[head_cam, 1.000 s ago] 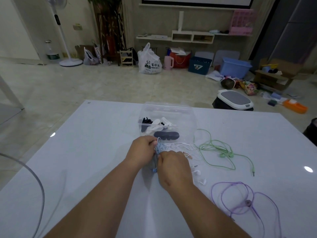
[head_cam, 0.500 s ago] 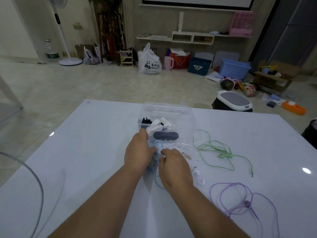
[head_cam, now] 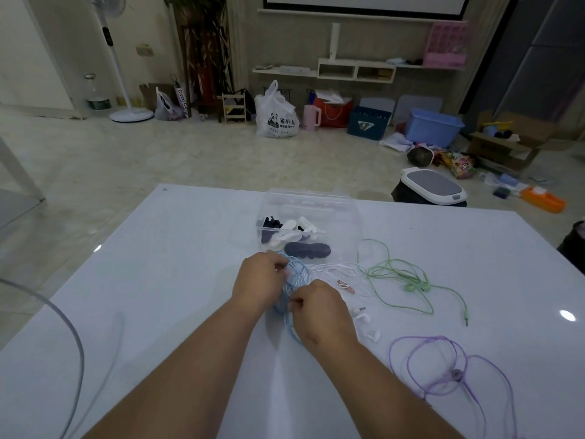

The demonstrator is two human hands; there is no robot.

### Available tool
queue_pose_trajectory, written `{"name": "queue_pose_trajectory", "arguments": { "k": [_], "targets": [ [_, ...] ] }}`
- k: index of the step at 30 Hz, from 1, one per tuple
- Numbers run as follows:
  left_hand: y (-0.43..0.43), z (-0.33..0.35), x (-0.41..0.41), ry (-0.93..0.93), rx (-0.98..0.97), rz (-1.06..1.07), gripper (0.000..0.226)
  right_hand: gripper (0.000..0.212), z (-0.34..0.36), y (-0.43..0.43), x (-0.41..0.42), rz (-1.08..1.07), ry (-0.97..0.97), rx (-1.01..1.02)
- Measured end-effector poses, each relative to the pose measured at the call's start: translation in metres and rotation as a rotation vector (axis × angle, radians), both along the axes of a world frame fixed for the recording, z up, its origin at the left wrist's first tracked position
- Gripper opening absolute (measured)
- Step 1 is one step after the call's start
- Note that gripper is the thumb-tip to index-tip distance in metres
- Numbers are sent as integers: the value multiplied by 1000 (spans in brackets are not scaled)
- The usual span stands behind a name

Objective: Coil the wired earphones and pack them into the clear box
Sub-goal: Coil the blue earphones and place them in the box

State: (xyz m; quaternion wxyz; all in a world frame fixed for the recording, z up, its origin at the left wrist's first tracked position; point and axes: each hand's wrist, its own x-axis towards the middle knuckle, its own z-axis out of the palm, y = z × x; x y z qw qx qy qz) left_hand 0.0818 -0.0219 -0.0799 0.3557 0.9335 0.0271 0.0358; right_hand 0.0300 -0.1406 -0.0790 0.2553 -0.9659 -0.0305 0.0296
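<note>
Head view. Item: blue earphones (head_cam: 297, 278), cable partly gathered into loose loops, held just above the white table (head_cam: 158, 280), just in front of the clear box (head_cam: 346, 217) and apart from it.

Left hand (head_cam: 258, 280): fingers curled, gripping the loops at their left side.

Right hand (head_cam: 319, 308): thumb and forefinger pinching the blue cable below the loops; one strand trails down under the wrist.

Clear box: open at the top, standing at the middle of the table beyond the hands. Contents: a dark oblong piece (head_cam: 307, 250) near the front wall, and white pieces (head_cam: 286, 234) mixed with smaller dark ones behind it; what they are cannot be told.

White earphones (head_cam: 335, 269): uncoiled, lying just right of the hands, buds near the right wrist.

Green earphones (head_cam: 408, 277): uncoiled, further right, plug towards the table's right side.

Purple earphones (head_cam: 443, 369): loose rings, near right corner.

Grey cable (head_cam: 72, 327): curving across the table's left edge.

Floor beyond: white plastic bag (head_cam: 277, 117), blue bin (head_cam: 433, 126), standing fan (head_cam: 126, 90).
</note>
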Motion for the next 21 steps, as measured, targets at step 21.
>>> {"name": "queue_pose_trajectory", "arguments": {
  "k": [21],
  "targets": [
    [3, 11, -3, -49, -129, 182, 12, 8, 11, -9, 2, -94, -172, 191]
  ]
}}
